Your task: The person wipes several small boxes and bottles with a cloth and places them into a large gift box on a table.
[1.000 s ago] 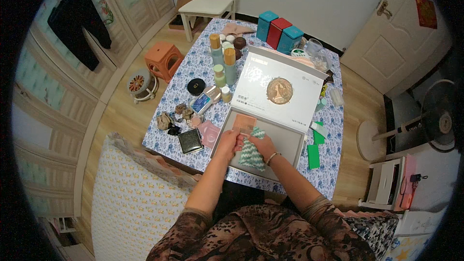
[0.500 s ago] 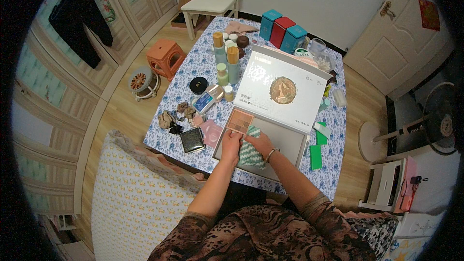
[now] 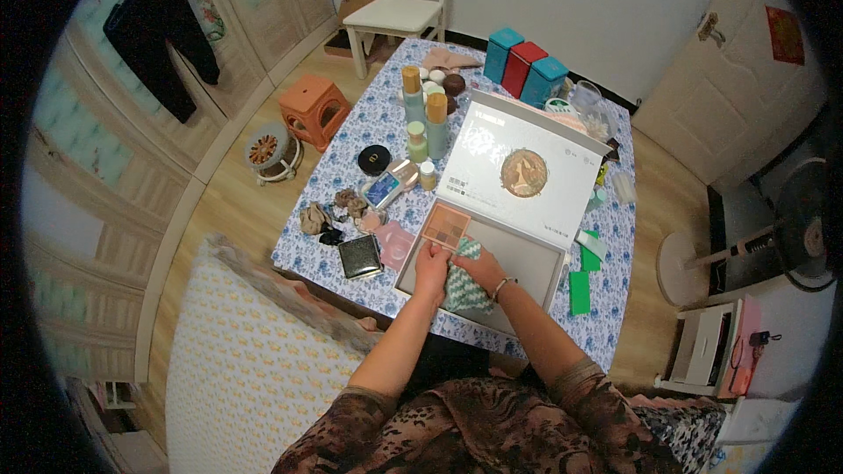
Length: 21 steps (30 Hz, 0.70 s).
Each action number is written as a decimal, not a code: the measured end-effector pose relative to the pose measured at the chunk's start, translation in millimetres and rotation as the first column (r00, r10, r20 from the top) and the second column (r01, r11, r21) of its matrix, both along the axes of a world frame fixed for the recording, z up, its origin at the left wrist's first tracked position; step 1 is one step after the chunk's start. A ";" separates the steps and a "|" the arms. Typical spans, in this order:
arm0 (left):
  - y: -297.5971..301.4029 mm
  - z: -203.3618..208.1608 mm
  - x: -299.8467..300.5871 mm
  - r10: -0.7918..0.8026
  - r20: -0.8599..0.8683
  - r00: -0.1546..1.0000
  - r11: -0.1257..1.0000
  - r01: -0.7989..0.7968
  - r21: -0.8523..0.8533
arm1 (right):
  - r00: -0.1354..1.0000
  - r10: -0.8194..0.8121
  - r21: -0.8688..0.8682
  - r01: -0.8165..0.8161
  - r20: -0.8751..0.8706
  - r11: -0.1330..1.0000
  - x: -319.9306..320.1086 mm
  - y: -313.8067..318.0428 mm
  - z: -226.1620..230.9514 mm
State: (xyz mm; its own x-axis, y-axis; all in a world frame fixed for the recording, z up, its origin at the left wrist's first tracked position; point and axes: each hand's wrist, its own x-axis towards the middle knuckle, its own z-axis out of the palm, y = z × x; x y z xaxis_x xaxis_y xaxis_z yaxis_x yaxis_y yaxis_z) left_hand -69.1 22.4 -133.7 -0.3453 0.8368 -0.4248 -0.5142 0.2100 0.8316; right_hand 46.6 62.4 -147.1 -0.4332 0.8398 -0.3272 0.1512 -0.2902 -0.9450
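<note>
Wood-floored room, seen in the head view: white chair [image 3: 395, 13] near the far wall, orange stool [image 3: 313, 111] beside the desk [image 3: 606, 298], bed [image 3: 263, 360] at lower left. Desk dressed in blue-flowered cloth, presumably against scuffs and spills. Near its front edge, one shallow white box with grey interior [image 3: 531, 263], lid [image 3: 479, 171] leaning back, seemingly to leave the inside within easy reach of both hands. Over the box's left far corner, one peach-framed palette [image 3: 445, 226], rows of brownish pans facing up. Pinched along its near edge by the left hand [image 3: 430, 272], likely to spare the pans from touch; resting on the box floor or raised above, cannot tell. Just beside, right hand [image 3: 479, 270] closed over one bunched green-and-white zigzag cloth [image 3: 468, 291], gathered probably for a firmer hold, loose end drooping toward the box's front. Left of the box: dark glittery case [image 3: 361, 258], round black compact [image 3: 374, 159], tall wood-capped bottle [image 3: 437, 132], upright, perhaps to save room. To the right: green block [image 3: 579, 293], pale tube [image 3: 592, 244]. Far edge: red tin [image 3: 524, 68] between two blue ones, ranked side by side, apparently out of the way.
</note>
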 end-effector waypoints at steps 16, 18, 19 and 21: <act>-20.2 -16.6 -10.3 -0.067 -0.397 0.915 0.998 0.059 -0.032 | 0.998 -0.019 -0.136 0.028 0.065 0.990 13.6 -24.4 -8.8; -33.0 -3.1 -15.0 -0.076 -0.312 0.947 0.990 0.109 0.088 | 0.999 -0.034 -0.226 0.037 0.015 0.974 18.0 -27.9 5.3; -38.6 4.5 -19.1 -0.086 -0.271 0.959 0.980 0.130 0.149 | 0.998 -0.046 -0.271 0.036 -0.030 0.962 21.0 -30.5 13.0; -48.8 26.4 -37.4 0.007 -0.615 0.789 0.982 0.112 0.155 | 0.990 -0.080 -0.360 0.032 -0.119 0.932 28.0 -36.4 28.7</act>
State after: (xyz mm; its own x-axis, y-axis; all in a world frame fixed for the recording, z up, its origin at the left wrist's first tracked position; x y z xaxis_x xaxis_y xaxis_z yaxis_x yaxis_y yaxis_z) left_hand -106.5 -26.4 -107.4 -0.4353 0.9002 0.0135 0.1206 0.0434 0.9918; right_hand 74.6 26.0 -118.4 -0.4476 0.7025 -0.5534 0.0081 -0.6156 -0.7880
